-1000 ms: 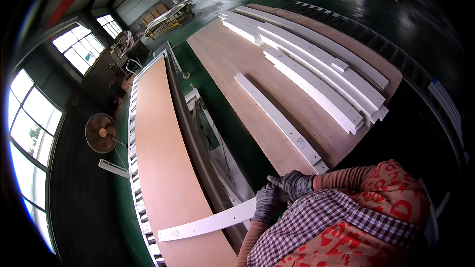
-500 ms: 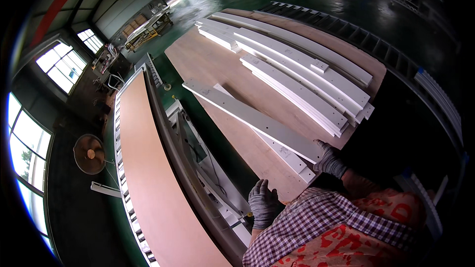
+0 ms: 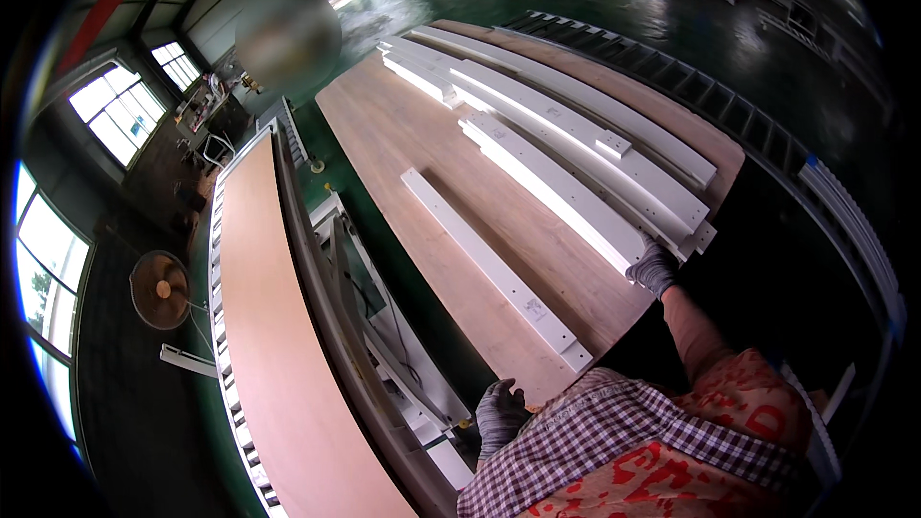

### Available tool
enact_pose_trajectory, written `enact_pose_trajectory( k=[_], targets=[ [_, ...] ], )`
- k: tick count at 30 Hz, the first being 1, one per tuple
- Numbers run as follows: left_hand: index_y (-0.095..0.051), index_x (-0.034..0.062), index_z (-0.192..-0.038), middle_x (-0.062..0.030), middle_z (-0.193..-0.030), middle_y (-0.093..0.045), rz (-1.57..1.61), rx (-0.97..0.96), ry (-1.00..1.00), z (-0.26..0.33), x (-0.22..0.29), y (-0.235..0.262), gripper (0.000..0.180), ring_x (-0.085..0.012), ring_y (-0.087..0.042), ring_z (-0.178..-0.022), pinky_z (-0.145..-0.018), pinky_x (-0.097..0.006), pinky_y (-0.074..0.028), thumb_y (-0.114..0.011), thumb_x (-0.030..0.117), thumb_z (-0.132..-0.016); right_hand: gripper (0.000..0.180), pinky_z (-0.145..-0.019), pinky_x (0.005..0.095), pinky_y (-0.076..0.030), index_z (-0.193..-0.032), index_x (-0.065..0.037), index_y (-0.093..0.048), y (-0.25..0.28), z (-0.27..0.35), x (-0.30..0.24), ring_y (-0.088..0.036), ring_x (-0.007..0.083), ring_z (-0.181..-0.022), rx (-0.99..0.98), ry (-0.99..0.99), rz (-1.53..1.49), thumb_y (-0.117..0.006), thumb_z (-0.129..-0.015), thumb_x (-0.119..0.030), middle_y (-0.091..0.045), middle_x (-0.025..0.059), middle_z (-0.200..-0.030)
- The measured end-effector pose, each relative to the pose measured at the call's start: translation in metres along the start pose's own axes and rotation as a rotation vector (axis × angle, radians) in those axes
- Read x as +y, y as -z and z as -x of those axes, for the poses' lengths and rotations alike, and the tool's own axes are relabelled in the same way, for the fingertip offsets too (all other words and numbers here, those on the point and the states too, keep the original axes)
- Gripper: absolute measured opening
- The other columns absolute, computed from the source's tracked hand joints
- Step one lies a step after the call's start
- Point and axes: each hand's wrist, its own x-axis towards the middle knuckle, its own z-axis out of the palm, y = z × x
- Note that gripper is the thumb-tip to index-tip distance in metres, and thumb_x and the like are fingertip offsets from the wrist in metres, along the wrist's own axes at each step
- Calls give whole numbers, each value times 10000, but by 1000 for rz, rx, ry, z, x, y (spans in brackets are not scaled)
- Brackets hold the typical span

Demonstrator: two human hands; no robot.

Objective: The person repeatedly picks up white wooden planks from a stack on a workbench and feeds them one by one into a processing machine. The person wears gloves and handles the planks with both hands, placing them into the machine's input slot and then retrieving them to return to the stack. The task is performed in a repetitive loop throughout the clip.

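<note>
My right hand (image 3: 652,270), in a grey glove, is closed round the near end of a white board (image 3: 566,190) that lies on a stack of similar boards. My left hand (image 3: 501,414), gloved too, rests by the table's near left corner with its fingers loosely apart and nothing in them. A single narrow white board (image 3: 494,269) lies by itself along the left part of the wood-topped table (image 3: 379,120). It has small holes and a faint mark near its close end. Further right, more long white boards (image 3: 576,125) are stacked, with a small white block (image 3: 613,143) on top.
Left of the table stands a long roller conveyor (image 3: 219,326) bearing a tan panel (image 3: 278,326). White metal framing (image 3: 365,288) sits between the two. Another rail with rungs (image 3: 672,56) runs along the far right side. A round fan (image 3: 161,290) stands at far left.
The wide white board that lay slantwise over the narrow one has moved right onto the stack, with my right hand at its end. My left hand stays near the table corner.
</note>
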Motion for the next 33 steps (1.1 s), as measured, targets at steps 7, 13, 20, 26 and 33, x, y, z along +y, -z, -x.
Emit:
enact_pose_trajectory(
  k=[7,13,20,26,33],
  targets=[
    [-689,99,-1056,-134,-1045,-677,-102,-23,-23,13,-5,-15,281,-320,-654,-967,-865,-391,-527,-703,216,-801,1008,-990,392,-463,-1469,-149,-341,4,-44,-6,-558,287,-1182,63,125,132,-822,-616,-390,-568,159,-1267],
    [-678,80,-1063,-151,-1034,-671,-95,-47,51,13,7,-17,289,-326,-654,-948,-840,-391,-531,-708,191,-799,1085,-1081,462,-360,-1517,-118,-189,-27,-70,20,-387,314,-1356,2,207,276,-768,-699,-534,-389,176,-1474],
    [-652,30,-1112,-177,-1112,-653,-365,-59,1,50,71,30,272,-346,-636,-1013,-878,-392,-519,-652,148,-867,1076,-1121,400,-330,-1511,-141,-201,-80,-84,60,-377,346,-1359,203,219,172,-844,-672,-341,-366,223,-1477],
    [-677,22,-1042,-188,-1013,-668,-326,65,23,79,72,55,248,-372,-639,-938,-813,-420,-530,-659,146,-828,1063,-1166,366,-261,-1520,-121,-175,-94,-136,95,-286,327,-1415,216,354,174,-830,-693,-247,-269,210,-1535],
    [-648,39,-1069,-167,-1000,-656,-278,654,-42,134,59,111,265,-360,-635,-943,-831,-403,-529,-664,96,-811,855,-1013,441,-432,-1475,-114,-289,-79,-35,-53,-486,324,-1260,314,333,562,-733,-783,-350,-439,157,-1416]
  ],
)
